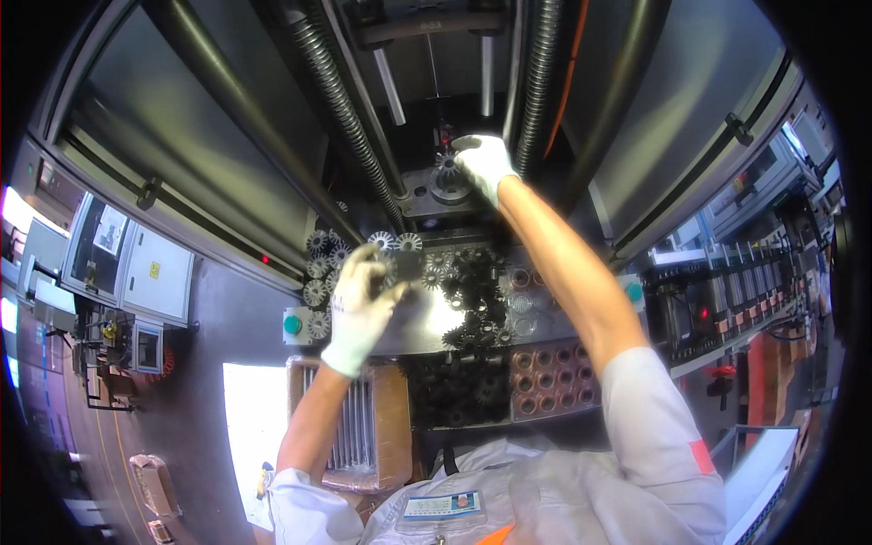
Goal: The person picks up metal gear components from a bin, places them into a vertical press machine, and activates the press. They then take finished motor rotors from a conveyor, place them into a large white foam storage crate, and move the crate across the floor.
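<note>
OK so from where I'm standing: two hands, both in white fabric gloves. The right hand [488, 165] is at top centre, fingers bent against one toothed metal wheel [446, 165] that sits on a round metal fixture [450, 193]; can't tell if it's really pinching it. The left hand [356, 309] is left of centre, thumb and fingers curved toward each other around one dark round part [386, 268], and whether they're squeezing it, no clue from here.

Counting stuff: two pale slotted discs [409, 242] just above the left fingertips, plus roughly half a dozen more toothed ones at the left end of the shiny metal bench [413, 320]. Mid-frame is a messy heap of black gears [477, 272], way too tangled to count. Lower right of centre, about twelve thick coppery rings [545, 373] in three rows. Two green domed buttons [292, 324], one each side. Up top, two spiral-ribbed tubes [331, 82], two smooth silver rods [389, 86] and one skinny orange cable [570, 73]. One cardboard box [395, 427] lower left of centre, with long metallic bars [354, 427] inside.
</note>
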Demonstrator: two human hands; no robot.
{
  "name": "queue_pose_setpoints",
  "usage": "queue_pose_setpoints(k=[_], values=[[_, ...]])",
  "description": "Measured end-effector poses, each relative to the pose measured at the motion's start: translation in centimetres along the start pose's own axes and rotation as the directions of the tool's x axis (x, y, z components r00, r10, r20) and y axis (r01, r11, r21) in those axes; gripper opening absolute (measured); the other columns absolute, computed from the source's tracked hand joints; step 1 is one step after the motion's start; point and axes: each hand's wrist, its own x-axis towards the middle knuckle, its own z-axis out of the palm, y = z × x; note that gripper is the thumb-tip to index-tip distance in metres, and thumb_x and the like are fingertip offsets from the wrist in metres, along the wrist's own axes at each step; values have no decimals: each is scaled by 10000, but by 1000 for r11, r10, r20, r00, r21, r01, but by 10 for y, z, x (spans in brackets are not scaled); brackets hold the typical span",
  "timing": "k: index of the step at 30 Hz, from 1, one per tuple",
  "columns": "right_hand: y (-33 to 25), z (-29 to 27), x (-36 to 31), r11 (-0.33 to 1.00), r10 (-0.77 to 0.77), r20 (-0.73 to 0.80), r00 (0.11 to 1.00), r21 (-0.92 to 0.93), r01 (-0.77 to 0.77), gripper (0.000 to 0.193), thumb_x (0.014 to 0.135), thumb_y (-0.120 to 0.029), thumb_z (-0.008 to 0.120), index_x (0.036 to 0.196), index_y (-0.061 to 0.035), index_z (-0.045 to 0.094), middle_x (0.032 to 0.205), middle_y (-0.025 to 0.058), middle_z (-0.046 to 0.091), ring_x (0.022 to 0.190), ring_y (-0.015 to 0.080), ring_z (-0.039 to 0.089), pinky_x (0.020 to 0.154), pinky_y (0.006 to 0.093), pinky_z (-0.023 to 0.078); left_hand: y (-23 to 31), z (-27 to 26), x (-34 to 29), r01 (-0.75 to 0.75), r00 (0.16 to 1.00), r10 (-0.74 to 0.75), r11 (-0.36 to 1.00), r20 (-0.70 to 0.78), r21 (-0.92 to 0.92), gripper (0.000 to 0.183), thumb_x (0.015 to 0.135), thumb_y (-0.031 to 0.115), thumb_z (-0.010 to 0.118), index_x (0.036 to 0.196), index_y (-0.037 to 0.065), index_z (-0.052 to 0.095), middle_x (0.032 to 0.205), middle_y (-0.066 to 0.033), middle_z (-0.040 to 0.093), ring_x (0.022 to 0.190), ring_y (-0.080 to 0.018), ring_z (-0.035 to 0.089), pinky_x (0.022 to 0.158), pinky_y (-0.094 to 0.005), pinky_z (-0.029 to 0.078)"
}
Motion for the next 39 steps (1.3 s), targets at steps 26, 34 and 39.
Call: queue_pose_setpoints(k=[26,34,39], values=[[65,-39,-243,568,-538,601,591,-260,781,249,904,-306,650,1106,-172,703,926,68,671,854,266,683,734,400,539,-5,99,170,-229,948,34,764,317,603,356,774,343,792,1025,104,710,1268,-196,603,1108,-368,632,928,-462,517],[51,78,-252,359,-254,927,278,-176,917,140,855,-221,662,912,-132,754,900,80,736,836,264,724,686,434,544,30,-41,17,127,960,-232,859,155,496,417,869,367,737,1164,74,702,1042,-118,727,890,-231,715,765,-343,555],[63,107,-269,263,-59,958,281,-257,930,187,842,-90,614,939,-109,773,946,91,763,878,258,744,697,414,571,-70,-103,-186,555,690,-693,692,207,462,390,871,310,707,1186,81,708,974,-135,731,900,-245,700,843,-359,539]])
